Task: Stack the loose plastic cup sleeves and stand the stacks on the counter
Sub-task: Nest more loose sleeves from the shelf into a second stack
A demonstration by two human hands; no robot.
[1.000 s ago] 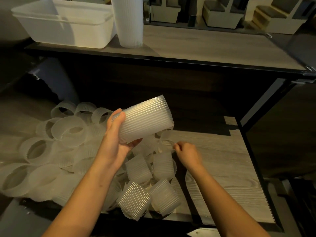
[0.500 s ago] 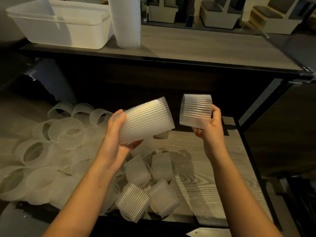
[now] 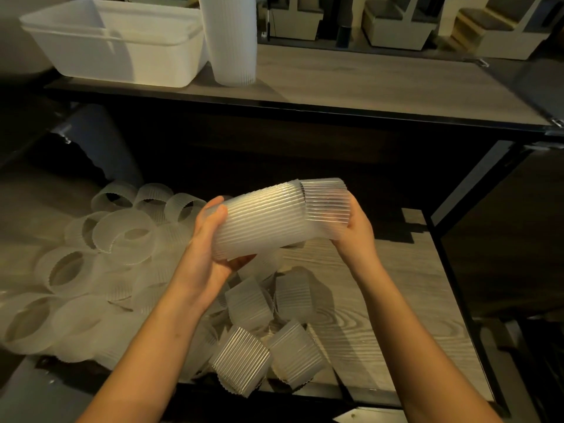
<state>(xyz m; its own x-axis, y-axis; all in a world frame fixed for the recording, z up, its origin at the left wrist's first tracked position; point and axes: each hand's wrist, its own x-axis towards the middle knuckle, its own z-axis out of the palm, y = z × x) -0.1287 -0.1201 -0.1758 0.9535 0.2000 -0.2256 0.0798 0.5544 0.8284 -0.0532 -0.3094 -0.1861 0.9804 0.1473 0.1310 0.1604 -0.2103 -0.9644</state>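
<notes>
One view: head-worn wide-angle camera, faces forward and down over person's own forearms. Forearms enter from bottom edge. Left hand (image 3: 204, 254) and right hand (image 3: 355, 236) sit near frame centre, close to lens. Lower shelf (image 3: 396, 300) fills bottom half, seen steeply from above. Counter (image 3: 366, 80) crosses upper third, farther off, its front edge bowed by lens. Top edge reaches seats (image 3: 393, 22) beyond counter. Left side dim, soft.

Frosted translucent white, finely ribbed sleeves (image 3: 128, 236) at lower left; plain white tub (image 3: 122, 53) at upper left; grey wood-grain counter (image 3: 381, 83) with a black edge
</notes>
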